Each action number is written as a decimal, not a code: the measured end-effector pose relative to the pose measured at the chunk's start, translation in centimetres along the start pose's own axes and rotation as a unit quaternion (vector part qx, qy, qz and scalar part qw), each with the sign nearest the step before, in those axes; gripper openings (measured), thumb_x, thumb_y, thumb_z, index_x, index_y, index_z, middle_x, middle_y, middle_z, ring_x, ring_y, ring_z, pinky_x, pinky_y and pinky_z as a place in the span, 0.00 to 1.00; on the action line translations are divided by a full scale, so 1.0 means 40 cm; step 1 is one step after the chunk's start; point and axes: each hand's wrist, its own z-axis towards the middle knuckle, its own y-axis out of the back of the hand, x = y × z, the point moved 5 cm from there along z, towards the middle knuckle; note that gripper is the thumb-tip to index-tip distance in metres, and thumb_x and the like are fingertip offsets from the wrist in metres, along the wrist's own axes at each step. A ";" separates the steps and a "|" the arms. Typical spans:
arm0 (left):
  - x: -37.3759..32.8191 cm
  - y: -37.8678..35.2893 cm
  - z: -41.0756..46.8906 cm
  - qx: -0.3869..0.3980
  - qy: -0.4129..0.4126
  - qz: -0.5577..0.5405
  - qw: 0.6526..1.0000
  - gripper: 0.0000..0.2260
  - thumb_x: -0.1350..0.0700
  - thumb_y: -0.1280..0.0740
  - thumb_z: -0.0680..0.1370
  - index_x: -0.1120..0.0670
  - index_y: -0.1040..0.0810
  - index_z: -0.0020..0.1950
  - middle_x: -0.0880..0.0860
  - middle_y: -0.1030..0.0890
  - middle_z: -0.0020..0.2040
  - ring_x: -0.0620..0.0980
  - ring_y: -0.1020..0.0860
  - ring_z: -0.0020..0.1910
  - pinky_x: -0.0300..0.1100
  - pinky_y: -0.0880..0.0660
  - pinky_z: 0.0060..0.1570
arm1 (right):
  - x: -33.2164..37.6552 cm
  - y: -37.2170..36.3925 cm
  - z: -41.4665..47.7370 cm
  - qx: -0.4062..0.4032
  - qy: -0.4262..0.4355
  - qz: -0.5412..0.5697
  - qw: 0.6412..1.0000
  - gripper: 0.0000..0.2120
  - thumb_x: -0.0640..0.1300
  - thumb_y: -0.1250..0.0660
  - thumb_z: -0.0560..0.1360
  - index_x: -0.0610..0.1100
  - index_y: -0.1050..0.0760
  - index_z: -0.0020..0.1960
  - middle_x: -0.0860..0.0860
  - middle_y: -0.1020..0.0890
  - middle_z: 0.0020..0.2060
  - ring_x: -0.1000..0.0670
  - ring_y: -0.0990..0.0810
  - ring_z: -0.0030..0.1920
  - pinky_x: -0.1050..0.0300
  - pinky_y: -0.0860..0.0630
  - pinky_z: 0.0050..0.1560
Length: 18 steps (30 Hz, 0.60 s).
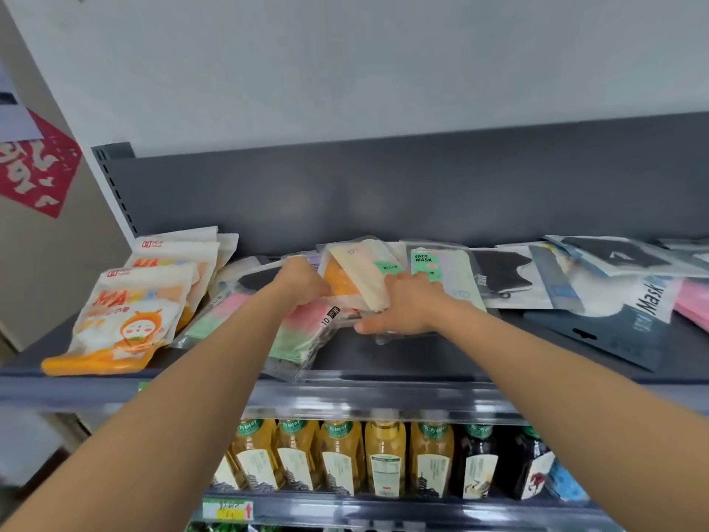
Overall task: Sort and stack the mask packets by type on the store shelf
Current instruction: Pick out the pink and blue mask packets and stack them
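Already, orange-printed packets sit stacked left of the cream-and-orange packet, which both the left hand and right hand clasp with curled fingers; right of it, dark and pink packets lie unsorted.

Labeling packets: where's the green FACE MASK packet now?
Head view, mid-shelf: FACE MASK packet lies just behind the right hand, left of the black mask packet.
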 end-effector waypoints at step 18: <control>-0.003 -0.007 0.044 0.044 0.006 -0.164 0.985 0.27 0.57 0.26 0.73 0.63 0.33 0.66 0.59 0.26 0.56 0.54 0.30 0.49 0.45 0.31 0.50 | -0.025 0.035 0.011 -0.057 -0.080 -0.039 0.994 0.18 0.50 0.40 0.77 0.46 0.30 0.65 0.45 0.20 0.56 0.43 0.21 0.52 0.54 0.26 0.48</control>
